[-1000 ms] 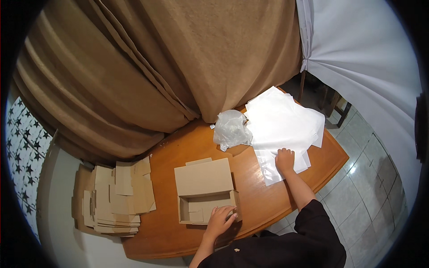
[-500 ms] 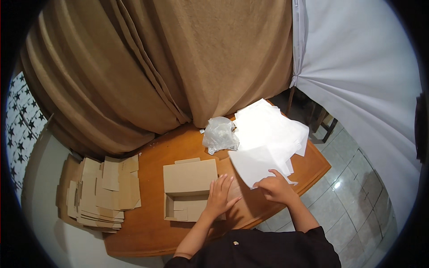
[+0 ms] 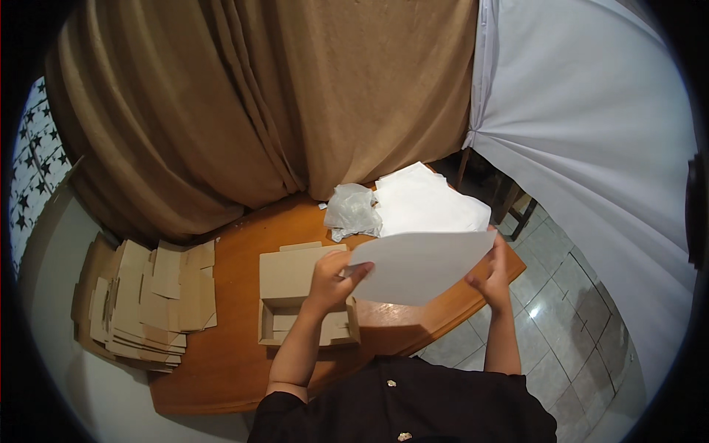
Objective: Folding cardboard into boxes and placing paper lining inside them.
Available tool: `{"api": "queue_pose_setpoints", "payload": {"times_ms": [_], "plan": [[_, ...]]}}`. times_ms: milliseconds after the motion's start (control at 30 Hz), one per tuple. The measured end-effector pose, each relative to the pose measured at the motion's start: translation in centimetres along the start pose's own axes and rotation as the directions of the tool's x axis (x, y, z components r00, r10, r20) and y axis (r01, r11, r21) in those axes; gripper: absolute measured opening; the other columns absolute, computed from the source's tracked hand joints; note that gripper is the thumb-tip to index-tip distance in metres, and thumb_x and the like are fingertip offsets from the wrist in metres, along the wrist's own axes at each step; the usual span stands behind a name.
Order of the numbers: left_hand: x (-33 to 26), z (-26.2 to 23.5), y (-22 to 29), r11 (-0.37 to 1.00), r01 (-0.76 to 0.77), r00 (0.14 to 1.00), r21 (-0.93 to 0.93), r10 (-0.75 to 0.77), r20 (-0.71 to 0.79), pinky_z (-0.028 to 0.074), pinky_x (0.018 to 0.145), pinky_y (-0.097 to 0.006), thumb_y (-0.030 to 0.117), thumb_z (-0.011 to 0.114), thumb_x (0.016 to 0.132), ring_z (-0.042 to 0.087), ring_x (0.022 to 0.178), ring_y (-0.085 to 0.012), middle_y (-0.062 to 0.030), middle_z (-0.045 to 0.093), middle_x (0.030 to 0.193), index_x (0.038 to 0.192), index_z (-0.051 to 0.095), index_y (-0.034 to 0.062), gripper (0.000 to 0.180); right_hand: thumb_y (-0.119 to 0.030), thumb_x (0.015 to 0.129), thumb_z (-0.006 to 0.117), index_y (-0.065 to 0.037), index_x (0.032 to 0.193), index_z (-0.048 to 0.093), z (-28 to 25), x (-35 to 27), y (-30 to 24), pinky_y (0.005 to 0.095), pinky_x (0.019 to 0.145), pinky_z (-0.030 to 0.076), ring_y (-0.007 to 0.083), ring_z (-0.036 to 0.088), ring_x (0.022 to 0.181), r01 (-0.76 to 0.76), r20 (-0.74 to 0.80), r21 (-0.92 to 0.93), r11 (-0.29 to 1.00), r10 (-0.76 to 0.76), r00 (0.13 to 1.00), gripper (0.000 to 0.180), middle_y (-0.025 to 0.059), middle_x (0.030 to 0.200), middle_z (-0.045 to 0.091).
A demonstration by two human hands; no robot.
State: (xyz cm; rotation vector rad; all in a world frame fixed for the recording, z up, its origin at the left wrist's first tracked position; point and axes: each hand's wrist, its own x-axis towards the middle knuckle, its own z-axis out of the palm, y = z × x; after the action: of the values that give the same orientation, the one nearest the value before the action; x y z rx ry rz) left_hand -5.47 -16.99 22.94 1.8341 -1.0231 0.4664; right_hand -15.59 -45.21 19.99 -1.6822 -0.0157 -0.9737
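Note:
A single white sheet of paper (image 3: 421,266) is held up above the table, stretched between my two hands. My left hand (image 3: 332,279) pinches its left edge, with the thumb on the near face. At the right edge my right hand (image 3: 496,275) grips the paper, its fingers partly behind the sheet. Behind it lies a spread pile of white paper sheets (image 3: 428,203). An open brown cardboard box (image 3: 301,270) with its lid raised stands left of the paper, partly hidden by my left forearm. Its inside shows cardboard flaps.
Stacked flat cardboard pieces (image 3: 151,303) lie at the left end of the wooden table (image 3: 221,369). A crumpled clear plastic bag (image 3: 352,210) sits beside the paper pile. Brown curtains (image 3: 258,96) hang behind, and a white cloth (image 3: 576,118) hangs at the right.
The top sheet has been lifted off the pile. My left hand has moved from above the box to the sheet's left edge, and my right hand has risen with the right edge.

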Motion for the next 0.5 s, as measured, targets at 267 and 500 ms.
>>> {"api": "queue_pose_setpoints", "payload": {"times_ms": [267, 500], "plan": [[-3.7, -8.6, 0.6, 0.834, 0.482, 0.804, -0.270, -0.543, -0.243, 0.043, 0.058, -0.022, 0.021, 0.066, 0.085, 0.052, 0.065, -0.0057, -0.0003, 0.062, 0.075, 0.093, 0.066, -0.0016, 0.024, -0.013, 0.079, 0.070, -0.001, 0.103, 0.059, 9.0, -6.0, -0.2, 0.0251, 0.068, 0.046, 0.0099, 0.055, 0.075, -0.655, 0.720, 0.171, 0.736, 0.360, 0.593, 0.029, 0.0033, 0.088, 0.060], [-7.8, -15.2, -1.0, 0.787, 0.521, 0.719, -0.328, -0.613, -0.328, 0.040, 0.056, -0.021, 0.020, 0.065, 0.085, 0.049, 0.063, -0.0056, 0.0008, 0.059, 0.073, 0.091, 0.065, -0.0017, 0.023, -0.018, 0.087, 0.061, 0.000, 0.084, 0.063, 16.0, -7.9, -3.0, 0.0216, 0.059, 0.037, 0.0060, 0.048, 0.068, -0.680, 0.777, 0.160, 0.715, 0.334, 0.534, 0.018, 0.0000, 0.078, 0.056]]}}
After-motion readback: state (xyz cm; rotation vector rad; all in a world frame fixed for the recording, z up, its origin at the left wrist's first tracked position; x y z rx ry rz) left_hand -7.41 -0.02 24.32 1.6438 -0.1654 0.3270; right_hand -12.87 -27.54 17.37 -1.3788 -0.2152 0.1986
